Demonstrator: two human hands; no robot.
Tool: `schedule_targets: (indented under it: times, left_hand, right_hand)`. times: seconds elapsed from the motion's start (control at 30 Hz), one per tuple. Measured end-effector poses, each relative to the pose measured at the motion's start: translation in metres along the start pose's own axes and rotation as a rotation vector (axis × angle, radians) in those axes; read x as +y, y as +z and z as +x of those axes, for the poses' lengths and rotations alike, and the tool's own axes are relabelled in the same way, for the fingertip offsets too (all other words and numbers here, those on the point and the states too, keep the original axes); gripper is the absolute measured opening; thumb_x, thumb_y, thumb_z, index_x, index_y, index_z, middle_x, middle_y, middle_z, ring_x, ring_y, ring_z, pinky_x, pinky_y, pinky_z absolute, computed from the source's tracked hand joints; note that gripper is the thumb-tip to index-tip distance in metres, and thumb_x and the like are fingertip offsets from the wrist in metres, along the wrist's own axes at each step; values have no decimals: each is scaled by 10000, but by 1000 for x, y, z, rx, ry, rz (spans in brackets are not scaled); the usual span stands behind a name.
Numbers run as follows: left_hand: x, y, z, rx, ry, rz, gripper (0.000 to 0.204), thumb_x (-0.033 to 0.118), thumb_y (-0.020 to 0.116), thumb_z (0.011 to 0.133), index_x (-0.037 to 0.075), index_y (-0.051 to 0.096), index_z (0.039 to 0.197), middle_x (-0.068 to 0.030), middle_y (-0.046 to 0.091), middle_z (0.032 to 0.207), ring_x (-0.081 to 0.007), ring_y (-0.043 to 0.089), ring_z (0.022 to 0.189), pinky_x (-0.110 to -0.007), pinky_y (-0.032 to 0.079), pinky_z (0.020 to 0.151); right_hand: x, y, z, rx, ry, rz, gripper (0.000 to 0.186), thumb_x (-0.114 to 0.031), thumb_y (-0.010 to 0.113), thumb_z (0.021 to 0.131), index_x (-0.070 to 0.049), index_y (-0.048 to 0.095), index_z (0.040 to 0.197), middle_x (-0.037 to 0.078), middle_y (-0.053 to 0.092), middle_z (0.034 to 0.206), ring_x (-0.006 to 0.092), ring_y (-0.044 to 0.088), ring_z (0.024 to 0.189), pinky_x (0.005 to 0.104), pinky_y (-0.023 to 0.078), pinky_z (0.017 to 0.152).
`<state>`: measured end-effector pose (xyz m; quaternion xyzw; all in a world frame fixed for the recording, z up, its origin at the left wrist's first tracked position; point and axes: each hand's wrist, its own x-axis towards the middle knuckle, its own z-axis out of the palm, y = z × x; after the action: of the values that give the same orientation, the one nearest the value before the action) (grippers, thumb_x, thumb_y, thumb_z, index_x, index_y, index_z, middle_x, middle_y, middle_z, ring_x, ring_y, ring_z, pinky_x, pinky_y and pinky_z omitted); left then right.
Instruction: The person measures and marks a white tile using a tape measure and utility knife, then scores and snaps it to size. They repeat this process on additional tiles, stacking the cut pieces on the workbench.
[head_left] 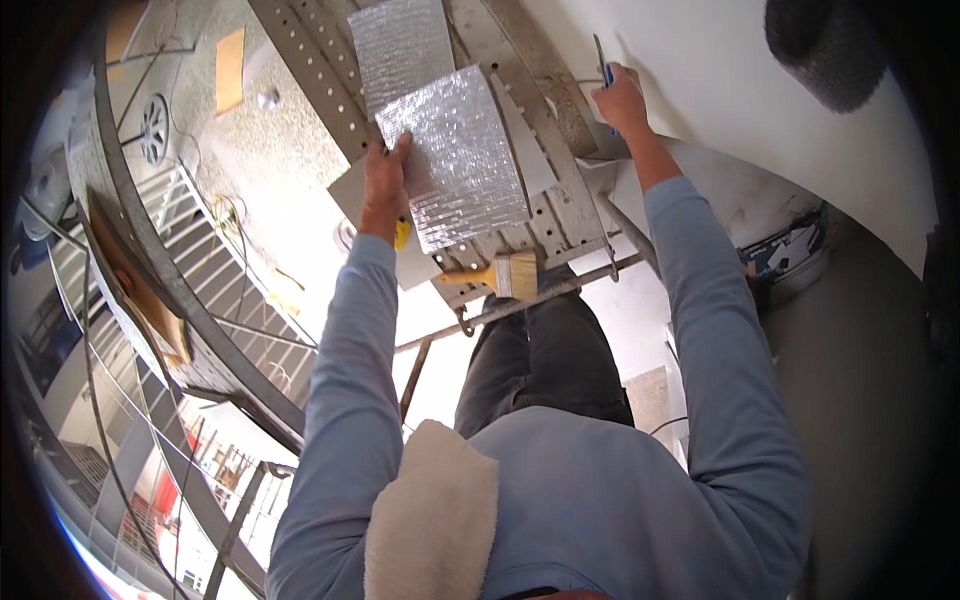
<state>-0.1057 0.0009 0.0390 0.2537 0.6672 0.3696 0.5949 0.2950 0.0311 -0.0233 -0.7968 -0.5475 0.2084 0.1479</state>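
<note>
My left hand [383, 190] grips the left edge of a shiny silver foil sheet [460, 165], thumb on top. Behind that sheet lies a second foil sheet [398, 45], both over a grey perforated metal platform [305, 55] with flat pieces beneath them. My right hand [622, 100], up at the right near the white wall, is closed on a blue-handled bladed tool [603, 58] with its blade pointing upward. A wooden-handled brush [505, 276] lies just below the front foil sheet. A small yellow object [402, 234] is partly hidden beside my left wrist.
A white wall [690, 50] with a dark patch borders the right. At my right, below, is a container [795, 250] holding items. A curved metal rail [225, 360], hanging cables and grilles run down the left, with a lower level seen through them. A metal bar [620, 264] crosses before my legs.
</note>
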Motion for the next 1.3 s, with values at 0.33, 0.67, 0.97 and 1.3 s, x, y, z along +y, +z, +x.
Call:
schedule_targets:
  times: [0.33, 0.67, 0.97, 1.3]
  left_hand:
    - [-49, -8, -8, 105, 51, -16, 477, 185, 721, 993, -61, 526, 1352, -127, 647, 1225, -204, 599, 1085, -337, 470, 988]
    - [-57, 48, -20, 109, 560, 1260, 866, 385, 841, 834, 94, 430, 1538, -205, 358, 1607, -428, 312, 1494, -610, 282, 1189]
    - [-36, 105, 15, -207, 522, 1503, 984, 455, 836, 826, 143, 338, 1616, -112, 272, 1691, -468, 247, 1526, -651, 286, 1185]
    - [-31, 97, 29, -287, 470, 1507, 1008, 363, 871, 800, 124, 320, 1610, -75, 291, 1669, -478, 301, 1494, -603, 339, 1178]
  right_hand:
    - [-25, 0, -119, -393, 530, 875, 273, -260, 777, 935, -50, 618, 1005, 42, 643, 798, 127, 570, 510, 278, 438, 417]
    - [-35, 59, -199, -282, 418, 478, 463, -397, 539, 1047, 16, 555, 1257, 303, 650, 1204, 495, 622, 1142, 535, 470, 1000]
    - [-72, 80, -131, -360, 4, 205, 367, -273, 496, 1039, -20, 459, 1303, 296, 679, 1163, 503, 637, 1106, 570, 473, 985]
    - [-136, 84, -61, -577, -24, 88, 386, -201, 528, 981, 0, 462, 1304, 313, 667, 1221, 476, 633, 1179, 572, 478, 1011]
